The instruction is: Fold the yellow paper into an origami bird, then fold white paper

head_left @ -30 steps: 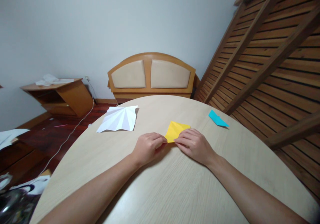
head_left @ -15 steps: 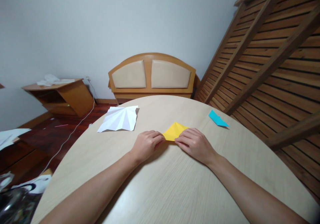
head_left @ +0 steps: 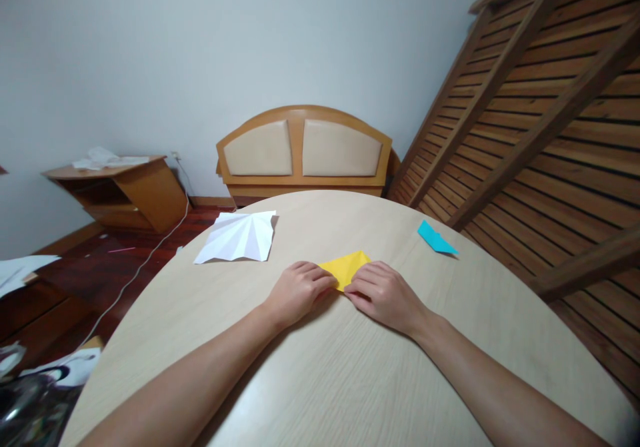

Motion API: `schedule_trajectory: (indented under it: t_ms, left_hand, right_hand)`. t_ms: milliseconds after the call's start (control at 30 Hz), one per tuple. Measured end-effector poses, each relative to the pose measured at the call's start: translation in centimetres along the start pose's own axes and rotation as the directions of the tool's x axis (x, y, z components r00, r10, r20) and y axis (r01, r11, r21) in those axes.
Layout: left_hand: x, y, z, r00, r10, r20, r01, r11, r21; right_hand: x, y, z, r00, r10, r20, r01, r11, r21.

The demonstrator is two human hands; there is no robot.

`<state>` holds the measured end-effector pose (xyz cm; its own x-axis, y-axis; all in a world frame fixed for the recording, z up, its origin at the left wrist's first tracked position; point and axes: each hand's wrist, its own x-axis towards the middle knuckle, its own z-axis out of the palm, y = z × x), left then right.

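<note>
A folded yellow paper (head_left: 346, 267) lies on the round light-wood table (head_left: 320, 374), just past my fingers. My left hand (head_left: 296, 292) pinches its near left corner with curled fingertips. My right hand (head_left: 385, 295) presses the near right edge, fingers bent down on the sheet. The two hands almost meet at the paper's near tip, and they hide its near part.
A creased white sheet (head_left: 239, 236) lies at the table's far left, and a small cyan folded paper (head_left: 435, 238) at the far right. Behind the table stand a padded wooden headboard (head_left: 303, 150), a slatted bed frame (head_left: 540, 120) and a low cabinet (head_left: 117, 190).
The yellow paper has turned and flattened, showing less area than before. Both hands have drawn slightly closer together and nearer to me.
</note>
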<state>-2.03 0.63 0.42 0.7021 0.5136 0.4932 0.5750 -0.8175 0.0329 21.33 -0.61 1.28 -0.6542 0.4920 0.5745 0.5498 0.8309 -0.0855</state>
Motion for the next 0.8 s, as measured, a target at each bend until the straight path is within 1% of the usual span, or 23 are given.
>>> schedule_trajectory:
  t_ms: [67, 133, 200, 267, 333, 367, 400, 433, 500, 533, 567, 633, 700, 733, 800]
  left_hand:
    - [0.0, 0.3, 0.2, 1.000, 0.016, -0.003, -0.016, 1.000, -0.027]
    - [-0.2, 0.2, 0.5, 0.999, -0.002, -0.052, 0.000, 0.999, -0.051]
    - [-0.5, -0.1, 0.6, 0.991, -0.049, -0.123, 0.040, 0.996, -0.078]
    - [-0.7, -0.4, 0.6, 0.975, -0.128, -0.184, 0.107, 0.987, -0.119]
    - [-0.8, -0.3, 0.4, 0.951, -0.225, -0.213, 0.188, 0.966, -0.180]
    - [-0.7, -0.2, 0.3, 0.935, -0.277, -0.223, 0.227, 0.948, -0.225]
    - [-0.6, 0.0, 0.1, 0.916, -0.330, -0.229, 0.262, 0.923, -0.282]
    - [-0.4, 0.3, 0.0, 0.895, -0.384, -0.228, 0.293, 0.891, -0.348]
    - [0.0, 0.7, -0.2, 0.851, -0.486, -0.199, 0.340, 0.799, -0.496]
    - [0.2, 0.9, -0.2, 0.830, -0.531, -0.168, 0.358, 0.740, -0.570]
    - [0.4, 1.0, -0.2, 0.810, -0.572, -0.131, 0.370, 0.672, -0.642]
    - [0.7, 1.1, -0.1, 0.760, -0.648, -0.042, 0.394, 0.510, -0.765]
    - [0.8, 1.0, 0.1, 0.699, -0.713, 0.053, 0.422, 0.352, -0.836]
    - [0.9, 1.0, 0.1, 0.671, -0.735, 0.098, 0.441, 0.288, -0.850]
    - [1.0, 0.9, 0.1, 0.629, -0.759, 0.171, 0.482, 0.207, -0.852]
  right_hand:
    - [0.0, 0.0, 0.1, 1.000, 0.000, 0.016, 0.000, 1.000, 0.012]
    - [-0.1, 0.3, 0.2, 1.000, 0.023, 0.011, -0.023, 0.999, 0.033]
    - [-0.4, 0.8, 0.2, 0.996, 0.083, -0.033, -0.080, 0.994, 0.068]
    - [-0.6, 1.3, 0.2, 0.981, 0.167, -0.101, -0.155, 0.981, 0.121]
    - [-0.8, 1.8, 0.2, 0.947, 0.267, -0.175, -0.229, 0.950, 0.210]
    - [-0.9, 1.9, 0.3, 0.920, 0.329, -0.213, -0.269, 0.926, 0.266]
    - [-1.0, 2.1, 0.5, 0.883, 0.398, -0.248, -0.311, 0.892, 0.327]
    - [-1.0, 2.2, 0.6, 0.836, 0.474, -0.277, -0.352, 0.850, 0.391]
    - [-1.1, 2.5, 1.1, 0.740, 0.606, -0.292, -0.402, 0.746, 0.531]
    - [-1.0, 2.5, 1.3, 0.706, 0.654, -0.272, -0.401, 0.686, 0.608]
    - [-1.0, 2.6, 1.5, 0.688, 0.687, -0.234, -0.383, 0.617, 0.688]
    - [-0.7, 2.5, 1.7, 0.677, 0.725, -0.130, -0.337, 0.462, 0.821]
    - [-0.5, 2.4, 1.7, 0.672, 0.740, -0.036, -0.322, 0.336, 0.885]
    - [-0.4, 2.3, 1.6, 0.668, 0.745, -0.001, -0.329, 0.296, 0.897]
    - [-0.4, 2.1, 1.5, 0.658, 0.751, 0.054, -0.360, 0.251, 0.898]
